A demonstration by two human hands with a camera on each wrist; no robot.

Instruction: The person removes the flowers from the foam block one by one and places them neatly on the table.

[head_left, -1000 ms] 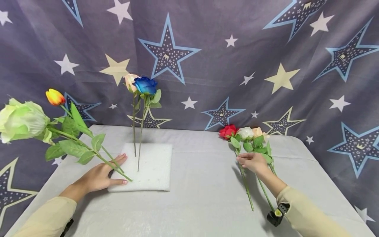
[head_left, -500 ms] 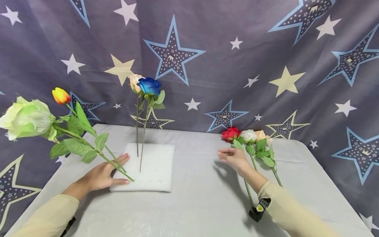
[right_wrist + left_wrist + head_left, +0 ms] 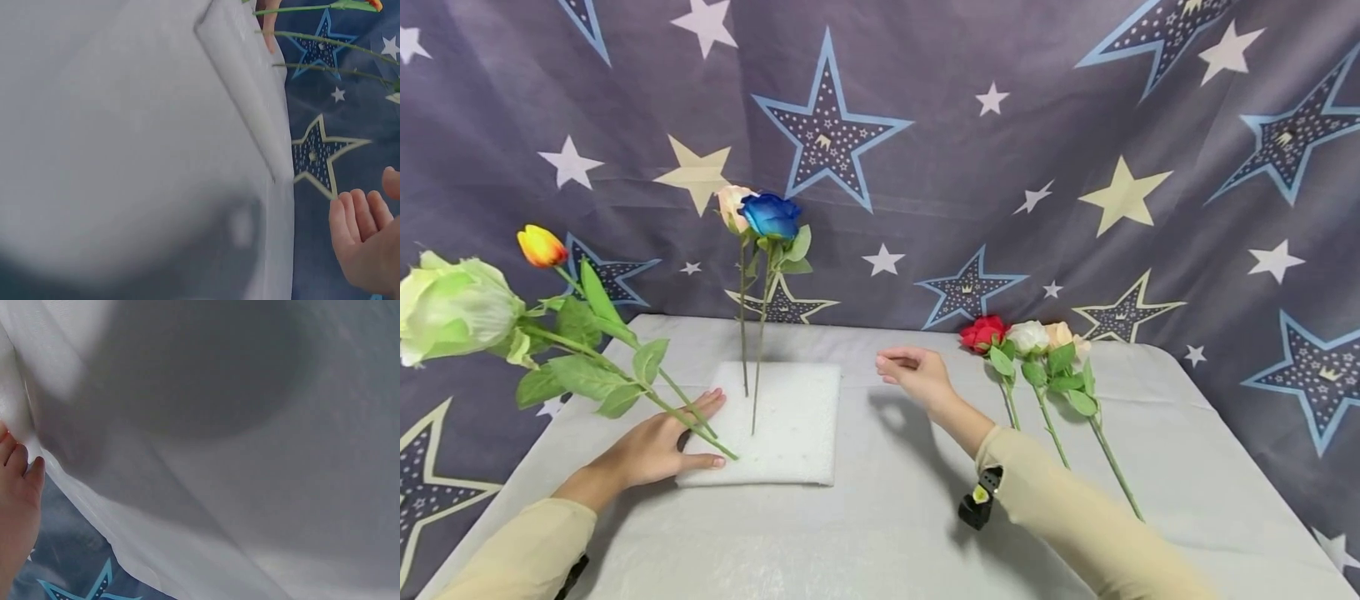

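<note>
A white foam block [image 3: 801, 425] holds several upright or leaning artificial flowers: a blue rose [image 3: 771, 217], a pale pink rose [image 3: 732, 208], a yellow-orange tulip [image 3: 542, 246] and a large pale green rose [image 3: 456, 304]. My left hand [image 3: 658, 442] rests flat on the block's left side, fingers spread, behind the two leaning stems. My right hand [image 3: 917, 375] is raised over the table right of the block, fingers loosely bent. In the right wrist view the right hand [image 3: 365, 240] shows nothing between its fingers and thumb.
On the table's right lie a red rose [image 3: 984, 333], a white rose [image 3: 1028, 337] and a peach-coloured flower [image 3: 1062, 336], stems toward the front. A pale cloth [image 3: 880, 533] covers the table. Behind it hangs a grey curtain [image 3: 940, 183] patterned with stars.
My right hand has moved left from the flowers lying at the right toward the foam block, uncovering their stems. My left hand has stayed on the block.
</note>
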